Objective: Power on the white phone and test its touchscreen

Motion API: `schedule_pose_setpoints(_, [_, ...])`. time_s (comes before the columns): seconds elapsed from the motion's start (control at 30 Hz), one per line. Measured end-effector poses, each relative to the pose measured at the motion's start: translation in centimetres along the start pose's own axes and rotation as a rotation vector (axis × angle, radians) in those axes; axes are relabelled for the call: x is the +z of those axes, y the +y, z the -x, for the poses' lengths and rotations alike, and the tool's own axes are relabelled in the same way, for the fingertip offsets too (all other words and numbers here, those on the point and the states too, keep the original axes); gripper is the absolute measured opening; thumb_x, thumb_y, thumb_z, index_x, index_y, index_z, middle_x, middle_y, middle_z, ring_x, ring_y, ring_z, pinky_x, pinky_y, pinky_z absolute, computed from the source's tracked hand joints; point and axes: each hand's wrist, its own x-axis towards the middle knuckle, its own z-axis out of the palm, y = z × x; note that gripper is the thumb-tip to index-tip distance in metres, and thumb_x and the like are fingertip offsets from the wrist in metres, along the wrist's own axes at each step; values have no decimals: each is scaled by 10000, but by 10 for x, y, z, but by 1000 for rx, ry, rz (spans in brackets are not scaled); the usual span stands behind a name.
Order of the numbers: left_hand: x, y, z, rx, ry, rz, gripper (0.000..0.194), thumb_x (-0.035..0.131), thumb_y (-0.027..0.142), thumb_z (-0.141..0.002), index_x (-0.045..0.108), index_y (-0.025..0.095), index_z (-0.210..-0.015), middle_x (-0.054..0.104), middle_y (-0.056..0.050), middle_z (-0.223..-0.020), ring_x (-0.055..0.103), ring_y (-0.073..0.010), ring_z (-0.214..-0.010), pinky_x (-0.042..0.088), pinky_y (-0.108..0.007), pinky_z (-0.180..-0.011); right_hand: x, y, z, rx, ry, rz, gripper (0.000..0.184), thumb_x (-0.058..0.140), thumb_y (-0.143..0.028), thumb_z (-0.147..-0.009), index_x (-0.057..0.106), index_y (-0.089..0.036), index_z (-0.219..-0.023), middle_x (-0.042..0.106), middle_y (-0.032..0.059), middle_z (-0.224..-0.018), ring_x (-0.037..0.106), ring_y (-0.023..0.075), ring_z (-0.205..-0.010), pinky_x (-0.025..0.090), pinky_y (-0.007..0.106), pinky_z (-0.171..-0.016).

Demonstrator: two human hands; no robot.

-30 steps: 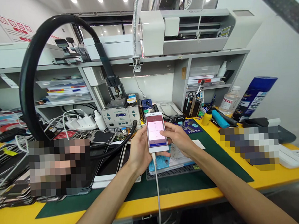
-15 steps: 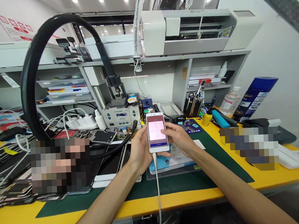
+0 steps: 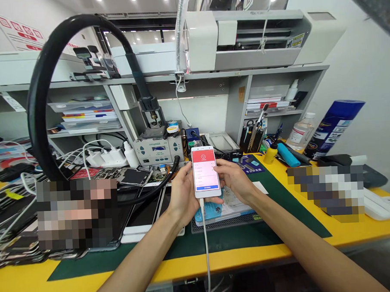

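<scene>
Fingers of my left hand (image 3: 181,196) hold the slim white rectangular smartphone (image 3: 206,174) above the dark green flat mat (image 3: 238,241), a long white cable (image 3: 205,240) at its lower end; my right hand (image 3: 238,183) bends beside it, whether gripping I cannot tell.

The white slab-shaped phone (image 3: 205,170) has a smooth, glossy, glass-like screen within a pale rim; the slim white cable (image 3: 206,249) looks like smooth, soft plastic. The flat dark-green mat (image 3: 247,243) is matt and rubbery, the yellow tabletop (image 3: 245,259) smooth with a faint sheen. The thick black curved hose (image 3: 36,101) looks rubbery, with a satin gleam. The silver ribbed gooseneck (image 3: 179,39) looks metallic and shiny. The blue cylindrical can (image 3: 338,127) is glossy, the squat clear bottle (image 3: 299,133) transparent plastic. The cream box-shaped machine (image 3: 201,42) looks like smooth, satin plastic.
</scene>
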Motion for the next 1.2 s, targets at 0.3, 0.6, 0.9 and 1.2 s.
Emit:
schedule_pose_setpoints(0.3, [-3, -1, 0, -2, 7, 8, 579, 381, 494, -989, 517, 132, -1420, 703, -171, -1148, 706, -309, -951, 629, -472, -708, -4, -2, -2, -2, -44, 2, 424, 619, -292, -757, 666, -202, -1169, 732, 68, -1064, 643, 222, -878, 441, 294, -645])
schedule_pose_setpoints(0.6, [-1, 0, 1, 1, 18, 2, 584, 358, 505, -993, 522, 132, -1411, 708, -168, -1118, 712, -295, -905, 626, -457, -695, -5, -3, -1, 17, -81, -22, 402, 606, -340, -826, 665, -219, -1205, 735, 80, -1086, 644, 219, -909, 452, 292, -662])
schedule_pose_setpoints(0.9, [0, 1, 2, -6, -2, 6, 620, 361, 530, -984, 506, 127, -1433, 701, -188, -1139, 714, -316, -906, 621, -457, -675, -5, -6, 0, 26, -84, -60, 387, 558, -389, -876, 657, -216, -1208, 722, 84, -1090, 613, 189, -835, 401, 255, -596])
schedule_pose_setpoints(1.2, [1, 1, 2, 2, 9, 28, 606, 361, 524, -991, 495, 131, -1432, 713, -177, -1092, 714, -303, -886, 623, -446, -665, -6, -3, -1, 10, -101, -49, 406, 597, -295, -812, 663, -225, -1206, 733, 61, -1044, 609, 189, -804, 395, 271, -613])
